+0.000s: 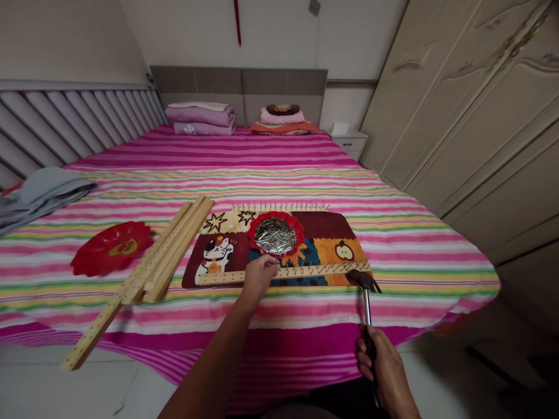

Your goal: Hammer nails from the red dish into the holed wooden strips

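Hammer sitting right by the nail strip, kinda risky spot

Right hand (pixel 384 366) has its fingers (pixel 362 349) wrapped round the hammer (pixel 367 308); left hand (pixel 259 276) is bunched on the wooden strip (pixel 227 278) by the red dish of nails (pixel 275 235), can't tell if pinching anything. One bad swing could smack those knuckles, and the soft bed (pixel 414 262) could let the strip bounce.

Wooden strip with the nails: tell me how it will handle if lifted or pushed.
The wooden strip looks stiff: it runs straight across the printed mat without sagging. Being long and narrow, it will probably swing at the far end if lifted one-handed. Its protruding nails will likely snag the mat if pushed.
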A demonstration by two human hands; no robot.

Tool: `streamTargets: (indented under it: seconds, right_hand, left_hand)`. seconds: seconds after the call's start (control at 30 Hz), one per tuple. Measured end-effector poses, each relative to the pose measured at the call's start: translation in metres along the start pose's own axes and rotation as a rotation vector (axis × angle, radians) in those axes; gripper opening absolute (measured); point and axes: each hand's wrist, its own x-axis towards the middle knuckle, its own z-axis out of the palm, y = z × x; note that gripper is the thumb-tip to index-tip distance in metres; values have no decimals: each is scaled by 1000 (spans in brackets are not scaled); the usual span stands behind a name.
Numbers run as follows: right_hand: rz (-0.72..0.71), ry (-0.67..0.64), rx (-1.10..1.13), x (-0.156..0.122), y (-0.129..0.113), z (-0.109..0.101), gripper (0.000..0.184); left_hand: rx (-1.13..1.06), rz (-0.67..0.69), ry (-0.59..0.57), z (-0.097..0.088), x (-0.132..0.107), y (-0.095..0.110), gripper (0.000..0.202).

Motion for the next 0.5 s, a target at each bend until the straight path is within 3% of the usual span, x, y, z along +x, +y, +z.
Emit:
streamTargets:
  seconds: [0.33,0.5]
  right_hand:
    - [-29,49,-11,-4,4,3,38]
    - [-136,111,-213,-15,2,6,42]
  left_hand:
    - [243,169,14,0,3,-14,5]
    - [392,286,14,2,1,-14,9]
